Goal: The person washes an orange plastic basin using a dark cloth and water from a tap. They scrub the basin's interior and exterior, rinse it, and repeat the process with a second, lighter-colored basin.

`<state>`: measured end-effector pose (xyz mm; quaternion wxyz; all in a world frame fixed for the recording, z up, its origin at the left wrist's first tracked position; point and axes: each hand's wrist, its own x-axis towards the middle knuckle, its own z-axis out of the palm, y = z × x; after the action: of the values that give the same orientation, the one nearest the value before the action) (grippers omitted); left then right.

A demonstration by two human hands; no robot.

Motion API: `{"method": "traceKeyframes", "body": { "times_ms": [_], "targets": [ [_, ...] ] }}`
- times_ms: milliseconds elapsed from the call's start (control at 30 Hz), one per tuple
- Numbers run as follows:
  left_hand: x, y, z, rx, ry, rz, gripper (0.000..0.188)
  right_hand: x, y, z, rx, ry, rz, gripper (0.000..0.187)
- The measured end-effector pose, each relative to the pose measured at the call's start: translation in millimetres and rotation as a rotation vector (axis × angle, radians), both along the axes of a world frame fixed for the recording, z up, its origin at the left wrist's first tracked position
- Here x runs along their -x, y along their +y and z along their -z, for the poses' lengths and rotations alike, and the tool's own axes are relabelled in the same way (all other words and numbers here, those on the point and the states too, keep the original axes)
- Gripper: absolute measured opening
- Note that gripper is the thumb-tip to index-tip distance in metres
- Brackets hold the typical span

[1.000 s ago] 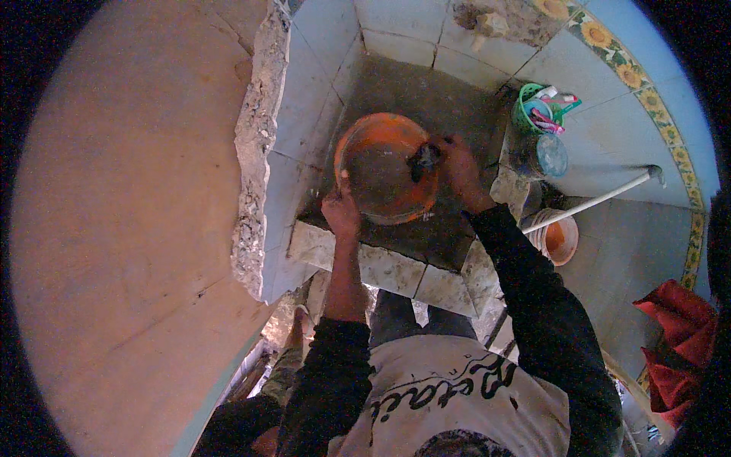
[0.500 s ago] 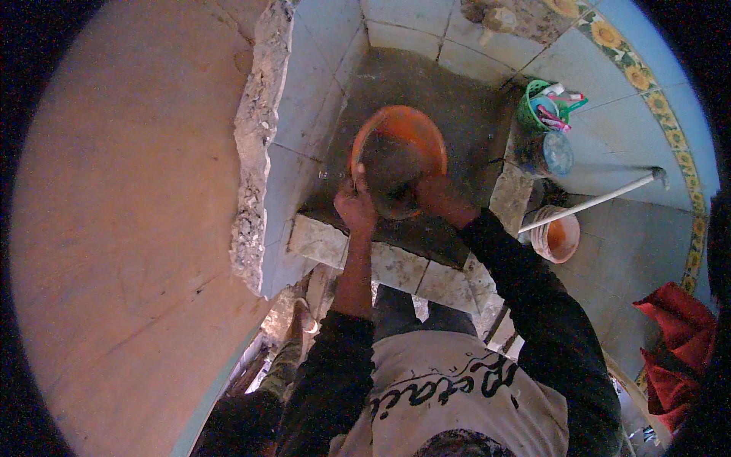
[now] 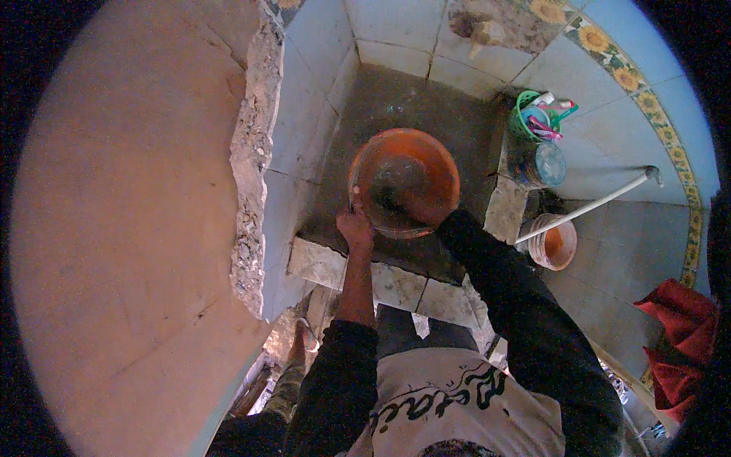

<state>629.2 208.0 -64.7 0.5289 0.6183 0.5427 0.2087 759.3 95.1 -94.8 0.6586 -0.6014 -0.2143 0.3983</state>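
- Right hand [image 3: 416,212] has moved deeper into the orange basin [image 3: 428,166], bringing its dark cuff [image 3: 455,224] to the rim; I cannot tell how open it is or whether it holds anything.
- Left hand [image 3: 355,228] curls closed on the basin's near-left rim.
- Orange basin sits inside the grey-floored recess [image 3: 381,99].
- Steadiness matters here: keep the left grip firm, the basin level and the cuff clear.

Room beyond orange basin [image 3: 430,164], probably, though dim; white pipe [image 3: 601,202] obstructs right.
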Motion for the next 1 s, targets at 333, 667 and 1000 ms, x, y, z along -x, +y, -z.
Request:
{"method": "traceKeyframes", "body": {
  "times_ms": [333, 667, 1000],
  "targets": [
    [-29, -17, 49, 0.078, 0.016, 0.065, 0.078, -46, -26, 36, 0.359, -0.686, -0.518, 0.042],
    [-18, -12, 49, 0.050, -0.014, 0.277, 0.059, -38, 30, -8, 0.618, -0.616, -0.290, 0.027],
    [-8, -14, 29, -0.217, -0.079, 0.190, 0.053, -39, 72, -6, 0.434, -0.335, 0.131, 0.023]
  ]
}}
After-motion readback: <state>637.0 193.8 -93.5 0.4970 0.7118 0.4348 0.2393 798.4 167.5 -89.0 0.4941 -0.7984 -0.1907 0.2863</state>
